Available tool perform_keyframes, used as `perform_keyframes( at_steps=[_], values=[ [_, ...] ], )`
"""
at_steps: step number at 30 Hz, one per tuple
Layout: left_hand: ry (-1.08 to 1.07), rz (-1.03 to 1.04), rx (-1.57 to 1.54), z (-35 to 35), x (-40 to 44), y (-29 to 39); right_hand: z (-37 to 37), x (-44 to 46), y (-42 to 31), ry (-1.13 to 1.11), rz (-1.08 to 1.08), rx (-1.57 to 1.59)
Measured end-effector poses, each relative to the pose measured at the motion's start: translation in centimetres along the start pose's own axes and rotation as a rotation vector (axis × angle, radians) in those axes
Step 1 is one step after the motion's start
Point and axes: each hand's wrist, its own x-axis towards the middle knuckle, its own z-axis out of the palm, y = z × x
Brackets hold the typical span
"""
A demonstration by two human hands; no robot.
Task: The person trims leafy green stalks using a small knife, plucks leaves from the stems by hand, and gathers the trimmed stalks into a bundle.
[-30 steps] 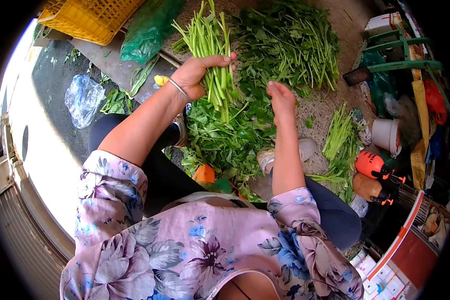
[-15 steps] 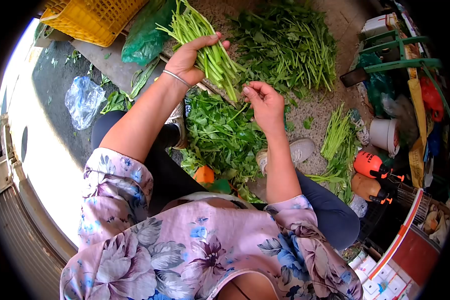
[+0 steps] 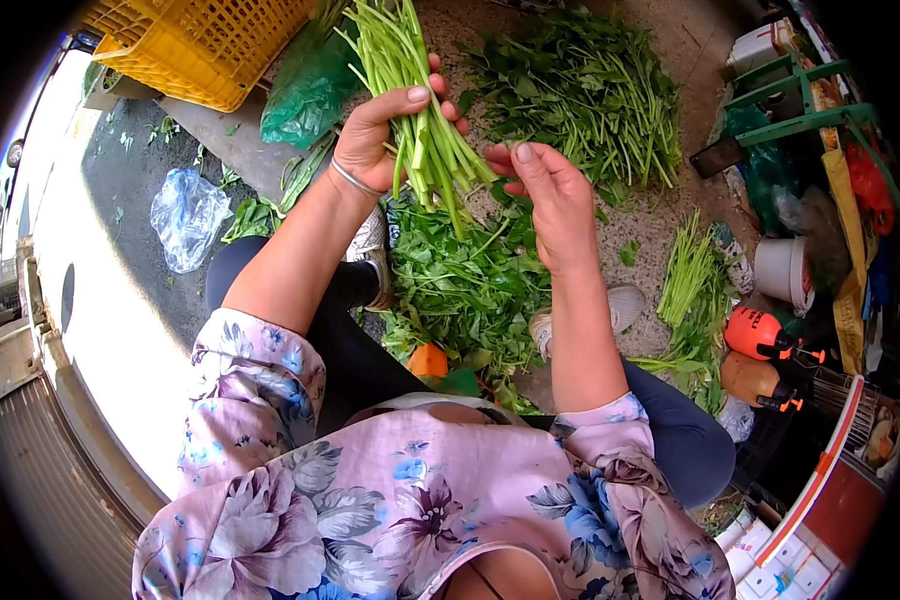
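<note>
My left hand (image 3: 378,130) is wrapped round a bunch of green vegetable stems (image 3: 425,150), thumb across the front. The stems slant from the top of the view down to their cut ends, which fan out near my right hand (image 3: 545,190). That hand is closed in a pinch, thumb against forefinger, right beside the ends on the right side. Whatever it pinches, if anything, is too small to make out. Under the bunch, a pile of loose green leaves (image 3: 460,280) covers the ground between my feet.
A larger heap of leafy stems (image 3: 580,90) lies ahead, and a smaller bundle (image 3: 688,275) to the right. Left are a yellow crate (image 3: 205,50), a green plastic bag (image 3: 305,100) and a clear bag (image 3: 188,218). Spray bottles (image 3: 753,330) and a pot (image 3: 782,268) stand right.
The view has shifted, so the surroundings sit slightly further right and lower. My left hand has turned the bunch a little more upright. My right hand stays by the stem ends, fingers still pinched.
</note>
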Motion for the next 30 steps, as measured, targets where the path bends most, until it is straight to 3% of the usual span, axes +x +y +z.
perform_keyframes(
  at_steps=[6,12,14,16,19,24,26,27,30],
  values=[
    [0.082,-0.003,0.085,-0.3,0.3,-0.4,0.6,0.8,1.4,-0.067,-0.066,-0.076],
    [0.176,-0.062,0.236,0.2,0.1,-1.3,-1.2,0.7,3.0,-0.226,0.307,0.181],
    [0.286,-0.103,0.527,0.2,0.3,-1.8,-1.1,1.1,2.9,-0.189,0.232,-0.014],
    [0.267,0.068,0.654,-0.4,0.4,-3.1,-1.2,2.3,4.2,-0.168,0.172,-0.008],
    [0.350,0.056,0.904,-0.8,-0.2,-3.9,0.4,3.8,5.7,-0.339,-0.124,-0.483],
    [0.414,0.014,0.959,-2.2,-1.4,-3.5,2.9,5.4,8.8,-0.431,-0.128,-0.197],
    [0.423,0.069,1.190,-4.3,-1.9,-2.9,3.6,6.2,10.2,-0.479,0.033,-0.402],
    [0.400,0.034,1.210,-4.5,-2.0,-2.5,4.2,6.3,10.9,-0.369,-0.095,-0.398],
    [0.382,0.044,1.280,-6.1,-1.2,-2.0,5.2,7.5,13.1,-0.256,-0.182,-0.241]
  ],
)
